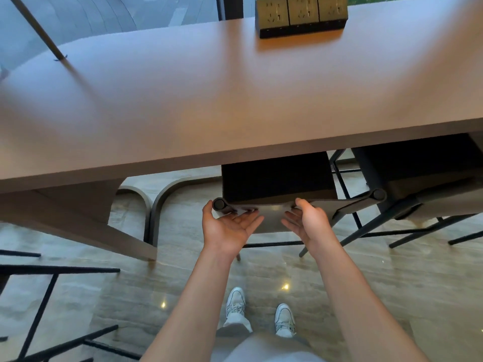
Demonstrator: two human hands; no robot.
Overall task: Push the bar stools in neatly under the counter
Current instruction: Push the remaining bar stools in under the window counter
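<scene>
Head view: bar stool [277, 184] sits with its dark seat partly under the near edge of the counter [209, 100], backrest toward the person. Left hand [227, 226] and right hand [308, 220] both at the backrest, palms turned up, fingers spread and loosely curled against it, not clenched. Second stool [418, 173] to the right, also partly under. Socket block [300, 14] on counter top.
</scene>
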